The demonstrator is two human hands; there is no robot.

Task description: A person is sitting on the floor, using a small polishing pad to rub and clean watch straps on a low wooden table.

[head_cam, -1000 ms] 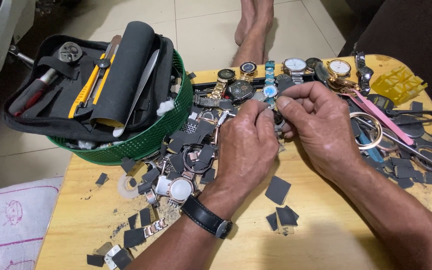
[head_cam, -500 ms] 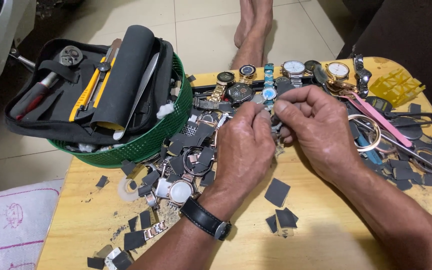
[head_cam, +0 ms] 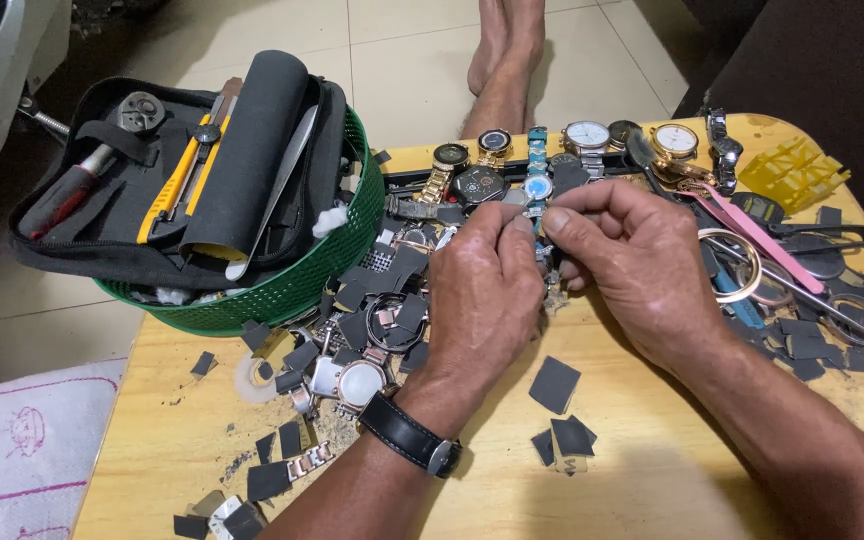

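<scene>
My left hand (head_cam: 487, 290) and my right hand (head_cam: 632, 265) meet fingertip to fingertip above the middle of the wooden table (head_cam: 652, 480). Together they pinch a small metal watch part (head_cam: 542, 250) that is mostly hidden by the fingers. A black watch is strapped to my left wrist (head_cam: 407, 435). Just beyond the fingertips lies a row of wristwatches (head_cam: 532, 165), one with a blue dial and teal band. Dark grey square pads (head_cam: 557, 385) are scattered on the wood below my hands.
A green basket (head_cam: 292, 280) at the left holds a black tool pouch (head_cam: 152, 200) with a yellow knife and a screwdriver. Pink tweezers (head_cam: 752, 235), scissors and a yellow plastic piece (head_cam: 792, 175) lie right. Someone's bare feet (head_cam: 507, 50) rest on the tiled floor beyond.
Both hands have stayed in place over the table, with only slight finger shifts on the small part between them.
</scene>
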